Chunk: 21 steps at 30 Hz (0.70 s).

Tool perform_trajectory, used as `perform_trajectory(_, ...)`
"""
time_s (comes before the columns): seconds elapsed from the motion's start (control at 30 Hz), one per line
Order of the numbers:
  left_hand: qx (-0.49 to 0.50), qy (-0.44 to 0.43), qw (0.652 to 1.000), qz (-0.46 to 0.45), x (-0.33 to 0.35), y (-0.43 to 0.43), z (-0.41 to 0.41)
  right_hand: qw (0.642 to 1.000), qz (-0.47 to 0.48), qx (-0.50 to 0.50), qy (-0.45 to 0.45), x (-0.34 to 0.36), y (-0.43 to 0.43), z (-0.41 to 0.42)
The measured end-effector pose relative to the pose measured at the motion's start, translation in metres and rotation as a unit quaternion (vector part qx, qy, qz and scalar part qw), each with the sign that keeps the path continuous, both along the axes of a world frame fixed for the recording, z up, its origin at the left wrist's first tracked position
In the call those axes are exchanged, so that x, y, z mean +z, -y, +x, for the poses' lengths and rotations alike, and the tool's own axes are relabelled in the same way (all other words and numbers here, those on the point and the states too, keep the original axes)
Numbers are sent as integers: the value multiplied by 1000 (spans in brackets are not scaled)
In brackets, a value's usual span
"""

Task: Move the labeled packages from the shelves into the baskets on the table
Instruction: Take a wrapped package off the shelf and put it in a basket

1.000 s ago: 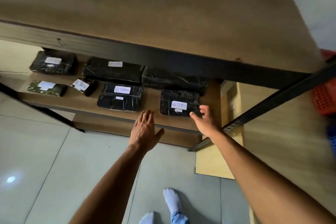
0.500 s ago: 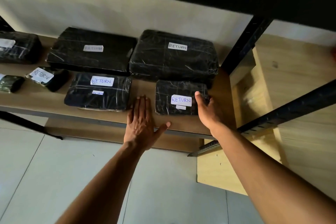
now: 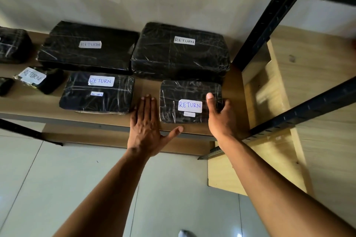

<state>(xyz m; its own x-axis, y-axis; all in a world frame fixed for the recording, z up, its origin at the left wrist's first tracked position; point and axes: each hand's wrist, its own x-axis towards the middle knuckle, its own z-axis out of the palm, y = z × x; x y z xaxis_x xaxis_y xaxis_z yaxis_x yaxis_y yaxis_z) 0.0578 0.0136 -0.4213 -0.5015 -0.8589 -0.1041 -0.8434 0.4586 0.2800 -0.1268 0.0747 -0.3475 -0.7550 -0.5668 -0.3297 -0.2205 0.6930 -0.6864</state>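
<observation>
Both hands flank the small RETURN package (image 3: 185, 92) at the shelf's (image 3: 146, 86) front right: the left hand (image 3: 146, 127) lies flat, fingers straight, just beside its left edge, while the right hand (image 3: 219, 117) grips its right edge, thumb on top.

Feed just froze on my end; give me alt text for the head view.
Both hands are at the front-right RETURN package on a wooden shelf: the right hand grips its right edge, thumb on top, while the left hand is flat, fingers straight, beside its left edge. Other black RETURN packages lie behind and to its left.
</observation>
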Motion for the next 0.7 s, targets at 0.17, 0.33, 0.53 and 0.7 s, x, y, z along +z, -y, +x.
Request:
perform_trajectory(0.17, -83, -215, 961, 150, 31, 10, 21, 998, -56, -35, 24, 22, -20, 15)
perform_trajectory(0.33, -54, -449, 848, 276, 65, -8, 17, 995, -103, -14, 4, 35, -38, 25)
perform_trajectory(0.53, 130, -441, 815, 353, 96, -16, 0, 986, -160, -28, 35, 42, -61, 36)
perform_trajectory(0.7, 103, -454, 830, 308, 96, -24, 7, 975, -211, -19, 64, 49, -74, 39)
